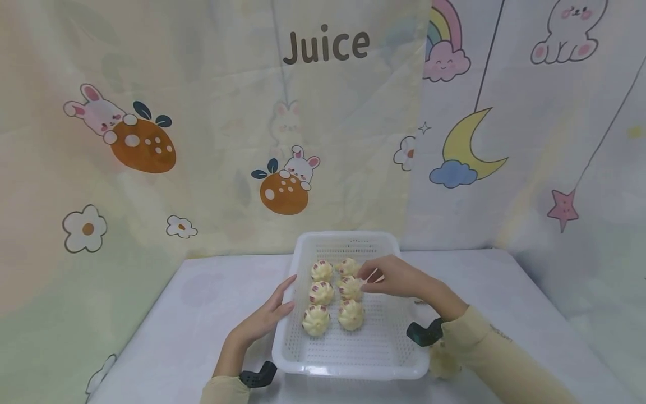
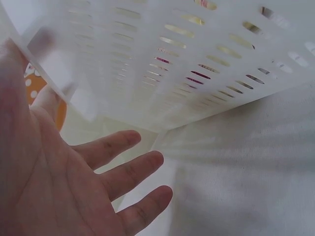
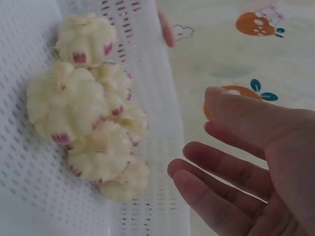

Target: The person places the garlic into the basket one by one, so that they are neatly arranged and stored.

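Several pale garlic bulbs [image 1: 315,320] with purple flecks sit in two columns inside a white perforated plastic basket [image 1: 353,370]. My left hand [image 1: 262,318] is at the basket's left side. In the left wrist view its thumb side touches the rim while the other fingers stretch out beside the perforated wall. Over the right column hovers my right hand [image 1: 396,276], close to the middle and back bulbs. The right wrist view shows that hand [image 3: 261,167] with loosely bent fingers and nothing between them, apart from the garlic bulbs [image 3: 69,105].
Another garlic bulb [image 1: 444,362] lies on the white table [image 1: 222,297] right of the basket, partly hidden by the right sleeve [image 1: 494,348]. A printed cloth [image 1: 222,112] with cartoon rabbits hangs behind the table. Dark wrist cameras [image 1: 425,332] sit on both wrists.
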A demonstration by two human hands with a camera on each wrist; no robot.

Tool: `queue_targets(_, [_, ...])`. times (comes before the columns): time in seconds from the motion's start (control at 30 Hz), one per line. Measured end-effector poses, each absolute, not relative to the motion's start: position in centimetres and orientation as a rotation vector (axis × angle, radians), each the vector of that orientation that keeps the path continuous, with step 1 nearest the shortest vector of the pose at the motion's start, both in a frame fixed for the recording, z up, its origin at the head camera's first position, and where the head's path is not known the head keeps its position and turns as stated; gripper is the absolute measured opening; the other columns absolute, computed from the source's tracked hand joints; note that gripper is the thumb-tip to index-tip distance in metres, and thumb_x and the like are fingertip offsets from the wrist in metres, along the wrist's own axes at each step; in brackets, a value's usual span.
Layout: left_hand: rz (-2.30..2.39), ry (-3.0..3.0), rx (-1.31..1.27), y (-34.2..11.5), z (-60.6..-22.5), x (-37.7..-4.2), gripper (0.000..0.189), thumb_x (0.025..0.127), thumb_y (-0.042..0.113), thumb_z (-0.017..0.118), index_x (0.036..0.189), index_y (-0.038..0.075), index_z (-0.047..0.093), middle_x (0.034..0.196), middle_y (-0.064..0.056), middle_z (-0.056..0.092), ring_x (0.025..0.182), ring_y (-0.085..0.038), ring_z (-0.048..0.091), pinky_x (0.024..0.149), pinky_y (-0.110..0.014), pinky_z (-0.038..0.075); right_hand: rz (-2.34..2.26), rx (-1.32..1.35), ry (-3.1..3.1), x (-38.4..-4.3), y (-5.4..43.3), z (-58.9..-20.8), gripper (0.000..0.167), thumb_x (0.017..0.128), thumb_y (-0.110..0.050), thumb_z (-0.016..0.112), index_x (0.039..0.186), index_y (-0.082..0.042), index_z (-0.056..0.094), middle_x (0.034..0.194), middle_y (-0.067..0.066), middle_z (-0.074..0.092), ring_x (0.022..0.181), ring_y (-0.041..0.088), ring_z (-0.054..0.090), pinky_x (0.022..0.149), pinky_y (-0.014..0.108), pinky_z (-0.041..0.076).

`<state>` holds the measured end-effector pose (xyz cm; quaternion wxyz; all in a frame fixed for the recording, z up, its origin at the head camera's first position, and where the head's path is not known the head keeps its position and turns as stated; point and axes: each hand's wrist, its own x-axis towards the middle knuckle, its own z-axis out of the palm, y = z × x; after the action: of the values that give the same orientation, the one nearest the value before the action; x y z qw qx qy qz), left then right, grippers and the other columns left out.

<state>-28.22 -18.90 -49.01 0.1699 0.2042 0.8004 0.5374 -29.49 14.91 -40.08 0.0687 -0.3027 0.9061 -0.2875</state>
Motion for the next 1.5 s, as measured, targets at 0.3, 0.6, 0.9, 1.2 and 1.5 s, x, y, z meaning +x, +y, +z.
queue_targets(0.3, [1.514, 2.295, 0.563, -18.9, -49.0, -28.3, 0.061, 0.1, 0.034, 0.041, 0.151, 0.038, 0.007, 0.16, -0.011, 0.011, 0.134, -0.04, 0.039, 0.101, -0.063, 0.036, -1.064, -0.762, 2.89, -27.3, 19.6, -39.4, 0.03, 0.088, -0.033, 0.067, 0.11, -0.013, 0.065, 0.109, 0.002, 0.067, 0.098, 0.019, 0.066, 0.082, 0.035, 0.056])
queue_targets(0.6, [1.531, 2.272, 0.565, -18.9, -49.7, -28.6, 0.059, 0.101, 0.035, 0.041, 0.149, 0.043, 0.008, 0.16, -0.009, 0.009, 0.136, -0.04, 0.036, 0.102, -0.062, 0.035, -1.16, -0.46, 3.087, -25.7, 25.1, -41.2, 0.039, 0.089, -0.041, 0.064, 0.116, -0.013, 0.063, 0.111, 0.005, 0.068, 0.102, 0.024, 0.065, 0.083, 0.039, 0.055])
queue_targets(0.9, [1.564, 2.217, 0.607, -19.0, -50.0, -28.4, 0.058, 0.102, 0.032, 0.038, 0.15, 0.04, 0.006, 0.158, -0.015, 0.013, 0.129, -0.042, 0.043, 0.094, -0.054, 0.046, -1.207, -0.249, 3.114, -26.5, 28.3, -44.4, 0.045, 0.089, -0.045, 0.061, 0.117, -0.011, 0.062, 0.115, 0.013, 0.066, 0.107, 0.035, 0.062, 0.084, 0.05, 0.053])
queue_targets(1.2, [1.587, 2.163, 0.613, -19.2, -49.8, -28.5, 0.058, 0.102, 0.033, 0.037, 0.15, 0.04, 0.004, 0.157, -0.018, 0.012, 0.129, -0.042, 0.044, 0.092, -0.051, 0.048, -1.24, -0.217, 3.025, -27.9, 29.1, -46.6, 0.046, 0.088, -0.038, 0.067, 0.124, -0.011, 0.057, 0.127, 0.018, 0.059, 0.111, 0.038, 0.06, 0.083, 0.05, 0.053])
queue_targets(1.5, [1.59, 2.169, 0.603, -19.3, -49.7, -28.8, 0.058, 0.102, 0.03, 0.035, 0.15, 0.041, 0.004, 0.156, -0.018, 0.016, 0.12, -0.036, 0.054, 0.086, -0.044, 0.052, -1.248, -0.147, 2.901, -28.9, 28.6, -48.7, 0.061, 0.085, -0.042, 0.069, 0.134, -0.01, 0.05, 0.131, 0.02, 0.054, 0.114, 0.039, 0.058, 0.08, 0.042, 0.055])
